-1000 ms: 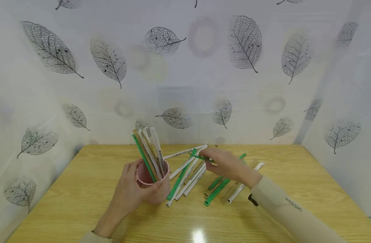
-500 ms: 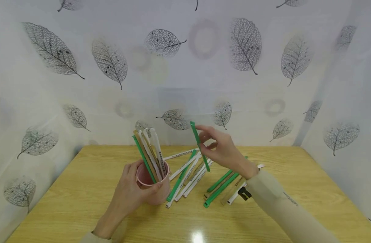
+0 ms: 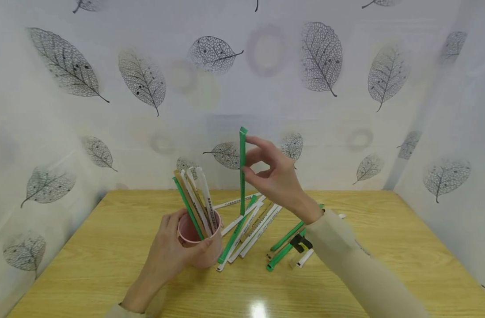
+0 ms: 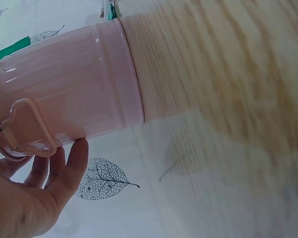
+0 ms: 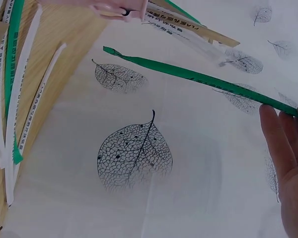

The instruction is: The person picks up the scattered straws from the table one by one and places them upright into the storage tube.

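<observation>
The right-hand grip (image 3: 275, 176) pinches a green straw (image 3: 242, 183), now higher, mid-frame, off the pile (image 3: 261, 230); the left-hand grip (image 3: 172, 245) holds the pink cup (image 3: 208, 251).

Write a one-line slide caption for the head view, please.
Left hand holding a pink cup of wrapped straws, right hand pinching a green-wrapped straw upright, loose straws on the wooden table.
</observation>
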